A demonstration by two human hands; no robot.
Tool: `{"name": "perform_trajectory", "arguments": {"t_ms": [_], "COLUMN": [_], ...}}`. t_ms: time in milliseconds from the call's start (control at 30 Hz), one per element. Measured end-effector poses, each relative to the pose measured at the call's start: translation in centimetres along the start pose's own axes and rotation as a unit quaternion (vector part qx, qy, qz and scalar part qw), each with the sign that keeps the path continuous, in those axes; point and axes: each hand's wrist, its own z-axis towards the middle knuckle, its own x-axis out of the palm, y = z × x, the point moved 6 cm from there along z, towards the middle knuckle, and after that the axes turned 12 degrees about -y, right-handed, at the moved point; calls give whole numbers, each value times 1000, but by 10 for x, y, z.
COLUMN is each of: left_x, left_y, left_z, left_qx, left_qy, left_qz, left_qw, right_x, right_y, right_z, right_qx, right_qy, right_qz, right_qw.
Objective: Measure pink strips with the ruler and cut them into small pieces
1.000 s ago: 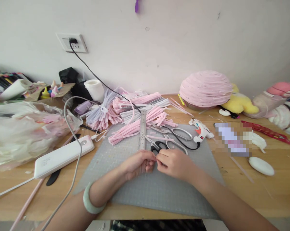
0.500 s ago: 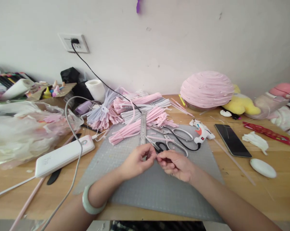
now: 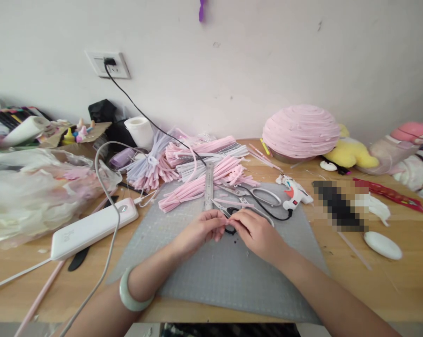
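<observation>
- Left hand [image 3: 200, 231] and right hand [image 3: 258, 234]: fingertips pinched and meeting over the gray mat [image 3: 197, 285]; any piece between them was hidden by the fingers.
- Black-handled scissors [image 3: 221, 208] lay just beyond the fingertips, handles partly covered by the right hand.
- Silver scissors [image 3: 244, 200] lay slightly farther out, ahead of the right hand.
- Ruler [image 3: 209, 187] pointed away beyond the left hand, across a bundle of pink fuzzy stems [image 3: 186, 192].
- Glue gun [image 3: 295, 194] sat beyond and right of the hands.
- Farther left, on the bench [image 3: 401, 290]: white power bank [image 3: 92, 229].
</observation>
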Motion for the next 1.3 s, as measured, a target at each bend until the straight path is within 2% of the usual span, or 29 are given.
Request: {"name": "perform_trajectory", "arguments": {"t_ms": [200, 300, 433, 600, 767, 1167, 1300], "left_x": [-4, -7, -5, -5, -7, -6, -3], "left_y": [-6, -16, -27, -32, -32, -28, -29], "left_z": [0, -1, -5, -6, -5, -2, -5], "left_qx": [31, 107, 214, 287, 308, 306, 341], "left_qy": [-10, -19, -11, -39, -39, -39, -43], "left_qz": [-35, 21, 172, 298, 319, 329, 346], "left_qw": [999, 994, 962, 910, 895, 893, 873], "right_x": [1, 3, 4, 3, 5, 7, 9], "right_y": [-5, -10, -12, -10, -13, -14, -17], "right_z": [0, -2, -4, -5, -7, -6, -8], "right_qx": [52, 102, 116, 77, 88, 122, 157], "right_qy": [-13, -10, -6, -14, -14, -4, -5], "right_qz": [37, 48, 47, 23, 22, -4, -1], "right_qw": [998, 994, 992, 997, 996, 993, 988]}}
